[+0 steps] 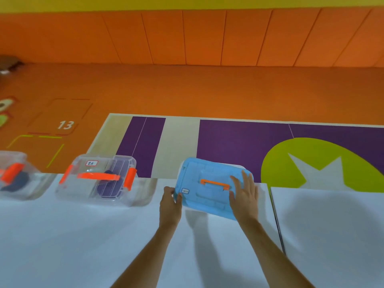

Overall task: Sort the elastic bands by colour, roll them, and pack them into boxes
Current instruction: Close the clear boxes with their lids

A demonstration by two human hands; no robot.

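A blue box lid with an orange handle lies tilted over a box at the far edge of the white table. My left hand grips the lid's left edge, thumb over the rim. My right hand lies flat on the lid's right side with straight fingers. To the left stands a closed clear box with orange clips, a white label and dark purple rolled bands inside. Another clear box with an orange clip and a dark band sits at the far left, cut off by the frame.
A second white table adjoins on the right with a narrow gap between. Beyond the tables lies an orange floor with purple, beige and green markings, ending at an orange padded wall.
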